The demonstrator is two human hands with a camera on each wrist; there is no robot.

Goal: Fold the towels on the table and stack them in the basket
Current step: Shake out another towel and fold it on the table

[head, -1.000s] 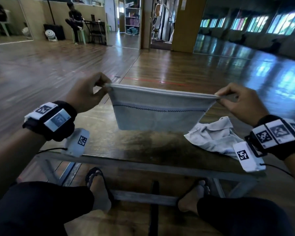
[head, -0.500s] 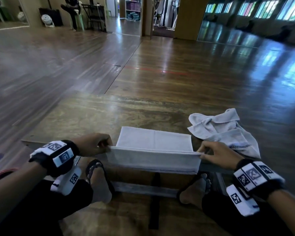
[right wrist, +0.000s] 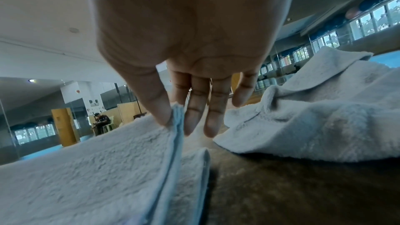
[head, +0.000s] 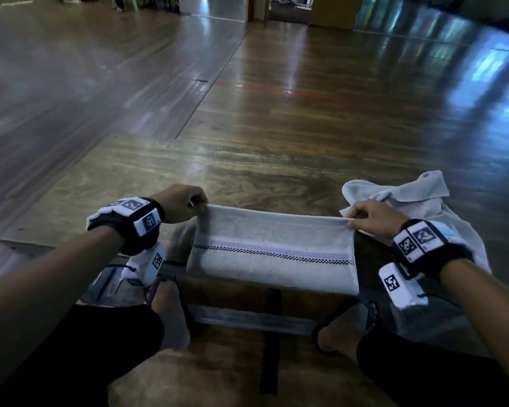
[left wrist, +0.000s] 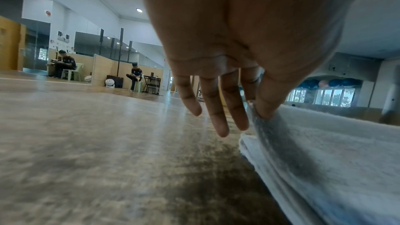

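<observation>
A pale grey towel (head: 272,251) with a dark checked stripe lies doubled on the wooden table (head: 165,168), its near part hanging over the front edge. My left hand (head: 199,202) pinches its far left corner between thumb and forefinger, the other fingers (left wrist: 218,119) straight. My right hand (head: 350,220) pinches the far right corner. The right wrist view shows the thumb (right wrist: 160,109) pressing the layered towel edge (right wrist: 176,126). In the left wrist view the towel (left wrist: 324,151) runs off to the right. No basket is in view.
A second pale towel (head: 417,201) lies crumpled on the table just right of my right hand; in the right wrist view this crumpled towel (right wrist: 314,112) sits close by. My knees and sandalled feet (head: 171,306) are under the front edge. People sit far off (left wrist: 135,76).
The towel, held up in the air a second ago, came down onto the table. Both hands then carried its pinched edge forward, folding it over so the striped side faces up.
</observation>
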